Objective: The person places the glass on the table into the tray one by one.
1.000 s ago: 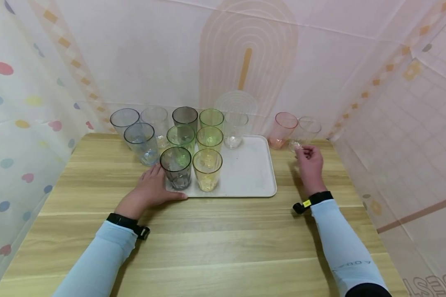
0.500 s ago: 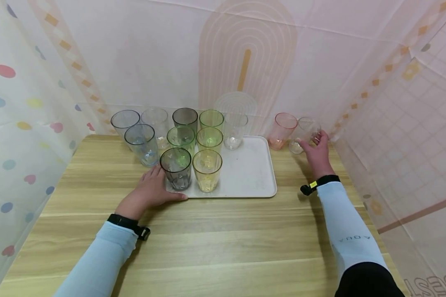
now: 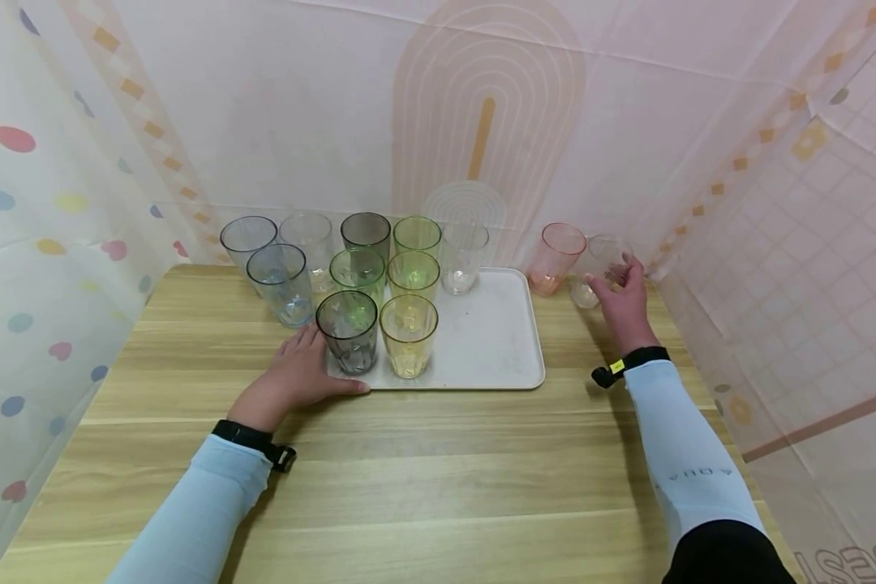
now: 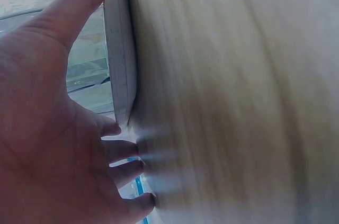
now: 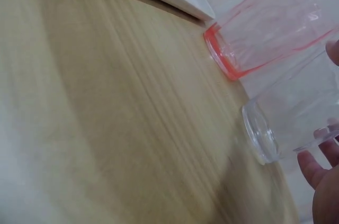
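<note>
My right hand (image 3: pixel 616 284) is curled round a clear cup (image 3: pixel 604 258) standing on the table's far right, thumb on one side and fingers on the other. In the right wrist view the clear cup (image 5: pixel 288 121) lies between my fingertips (image 5: pixel 318 163). A pink cup (image 3: pixel 556 258) stands just left of it, seen also as the pink cup (image 5: pixel 265 33). My left hand (image 3: pixel 302 369) rests flat on the table at the front left corner of the white tray (image 3: pixel 492 345). Its thumb (image 4: pixel 79 7) runs along the tray edge (image 4: pixel 119 49).
Several coloured cups fill the tray's left half, among them a grey cup (image 3: pixel 347 331) and a yellow cup (image 3: pixel 408 334). A blue cup (image 3: pixel 281 282) and others stand left of the tray. Cloth walls enclose the wooden table (image 3: pixel 423 470) on three sides.
My right hand has moved forward from the table in front of the clear cup and closed round it. The left hand has stayed put.
</note>
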Demonstrator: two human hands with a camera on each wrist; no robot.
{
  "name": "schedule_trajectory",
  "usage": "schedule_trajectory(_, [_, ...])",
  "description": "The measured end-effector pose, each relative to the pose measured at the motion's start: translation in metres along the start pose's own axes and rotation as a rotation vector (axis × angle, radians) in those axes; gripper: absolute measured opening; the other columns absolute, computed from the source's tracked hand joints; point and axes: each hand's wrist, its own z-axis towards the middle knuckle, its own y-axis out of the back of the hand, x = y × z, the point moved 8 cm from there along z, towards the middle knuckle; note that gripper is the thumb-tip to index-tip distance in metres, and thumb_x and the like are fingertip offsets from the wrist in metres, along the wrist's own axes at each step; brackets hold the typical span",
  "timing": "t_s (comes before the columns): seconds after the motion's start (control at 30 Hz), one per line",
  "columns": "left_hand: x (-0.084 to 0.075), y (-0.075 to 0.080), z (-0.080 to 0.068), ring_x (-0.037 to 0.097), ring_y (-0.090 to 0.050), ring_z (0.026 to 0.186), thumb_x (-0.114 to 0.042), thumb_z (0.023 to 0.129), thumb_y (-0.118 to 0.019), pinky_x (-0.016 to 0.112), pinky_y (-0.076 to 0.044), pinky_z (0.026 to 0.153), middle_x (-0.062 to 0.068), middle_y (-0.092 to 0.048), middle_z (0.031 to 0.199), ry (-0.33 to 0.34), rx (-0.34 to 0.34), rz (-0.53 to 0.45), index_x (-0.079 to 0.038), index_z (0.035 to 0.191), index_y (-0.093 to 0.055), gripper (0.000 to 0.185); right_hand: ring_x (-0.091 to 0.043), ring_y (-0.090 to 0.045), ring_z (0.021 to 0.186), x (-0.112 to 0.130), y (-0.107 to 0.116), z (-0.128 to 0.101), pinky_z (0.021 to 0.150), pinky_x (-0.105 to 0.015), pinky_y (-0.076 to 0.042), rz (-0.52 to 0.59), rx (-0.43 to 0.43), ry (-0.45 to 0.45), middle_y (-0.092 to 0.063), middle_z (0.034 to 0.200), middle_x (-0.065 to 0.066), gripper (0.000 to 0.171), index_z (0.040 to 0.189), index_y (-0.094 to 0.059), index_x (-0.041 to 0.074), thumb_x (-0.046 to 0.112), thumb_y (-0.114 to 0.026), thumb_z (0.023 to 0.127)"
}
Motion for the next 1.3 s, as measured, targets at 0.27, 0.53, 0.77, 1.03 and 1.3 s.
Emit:
schedule_trajectory(0.27, [0.001,0.001,0.001,0.061,-0.009,0.163,-0.080,0.080,-0.085,0.074,-0.009,0.131,0.041,-0.005,0.176,-0.005,-0.007,0.003,0.016,0.169,-0.006,0.153,-0.022,-0.042,0.132,0.007,0.003,-0.019,0.107,-0.033,-0.043,-0.007,-0.003,0.078,-0.048,0.131,-0.002,0.085,0.167,-0.030,0.012,0.033,-0.081,0.102])
schedule_trajectory(0.53, [0.001,0.002,0.000,0.061,-0.008,0.163,-0.082,0.079,-0.084,0.074,-0.009,0.131,0.041,-0.004,0.176,-0.006,-0.007,0.003,0.016,0.169,-0.005,0.155,-0.019,-0.046,0.125,0.033,-0.018,-0.052,0.101,-0.029,-0.044,0.033,0.027,0.165,-0.050,0.140,-0.011,0.081,0.165,-0.033,0.006,0.015,-0.081,0.101])
schedule_trajectory(0.77, [0.004,0.001,0.002,0.061,-0.008,0.163,-0.083,0.079,-0.083,0.073,-0.009,0.132,0.041,-0.004,0.176,-0.004,-0.001,0.012,0.016,0.169,-0.005,0.155,-0.020,-0.048,0.128,0.047,-0.059,-0.069,0.100,-0.026,-0.048,0.100,0.130,0.217,-0.049,0.149,-0.025,0.079,0.164,-0.035,0.003,0.006,-0.081,0.099])
schedule_trajectory(1.03, [0.003,-0.001,0.003,0.060,-0.008,0.163,-0.084,0.080,-0.081,0.072,-0.010,0.132,0.041,-0.004,0.177,-0.003,0.010,0.032,0.017,0.168,-0.006,0.154,-0.027,-0.051,0.137,0.064,-0.115,-0.085,0.117,-0.045,-0.048,0.118,0.258,0.244,-0.050,0.150,-0.025,0.076,0.161,-0.037,0.004,0.006,-0.081,0.098])
schedule_trajectory(1.3, [0.000,0.001,-0.001,0.061,-0.008,0.163,-0.084,0.077,-0.083,0.074,-0.010,0.131,0.042,-0.005,0.176,-0.010,-0.003,0.001,0.018,0.168,-0.009,0.156,-0.032,-0.055,0.135,0.077,-0.159,-0.091,0.116,-0.058,-0.047,0.073,0.324,0.301,-0.054,0.148,-0.023,0.079,0.160,-0.039,0.003,0.014,-0.086,0.097])
